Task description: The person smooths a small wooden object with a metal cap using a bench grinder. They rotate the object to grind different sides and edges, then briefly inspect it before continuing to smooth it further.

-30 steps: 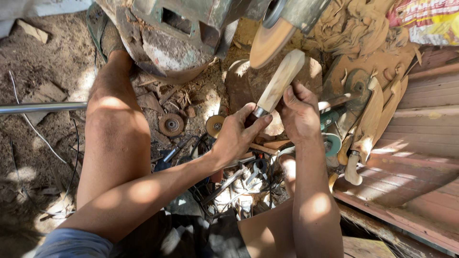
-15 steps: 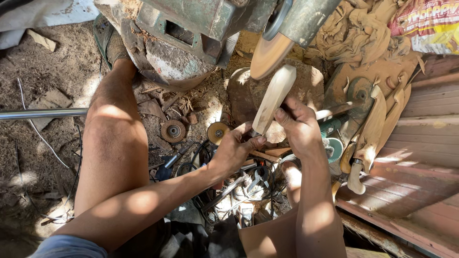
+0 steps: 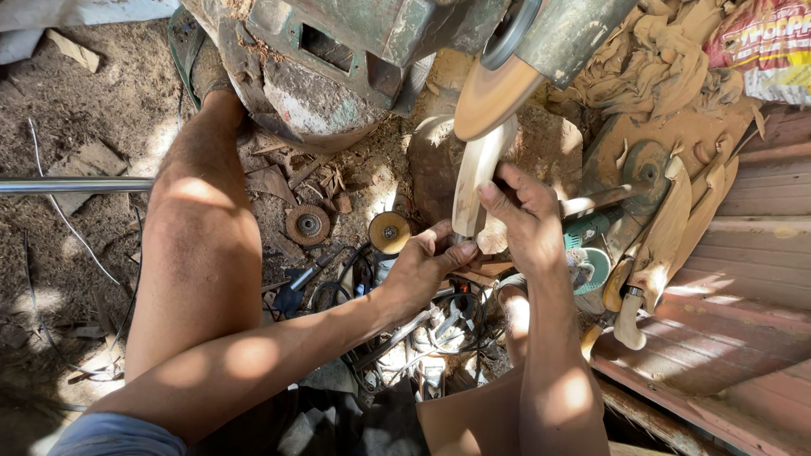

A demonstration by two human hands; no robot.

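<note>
Both hands clamp the pale wooden handle blank (image 3: pixel 475 181): left hand (image 3: pixel 420 272) fingers pinch its lower end, right hand (image 3: pixel 530 221) fingers wrap the middle, steadying it so the tip beyond the fingers meets the sanding disc (image 3: pixel 492 95) squarely. Finished wooden handles (image 3: pixel 667 232) lie right of the fingers.

You have one view only, from the camera on your head. It looks steeply down past your chest at your own arms and bare knee (image 3: pixel 198 245), onto the dirt floor (image 3: pixel 76 110). It sits close: your left hand (image 3: pixel 418 274) and right hand (image 3: pixel 528 224) fill the middle, with the sanding disc (image 3: pixel 490 97) just above them at the top edge. Planks (image 3: pixel 743 279) run along the right side.
</note>
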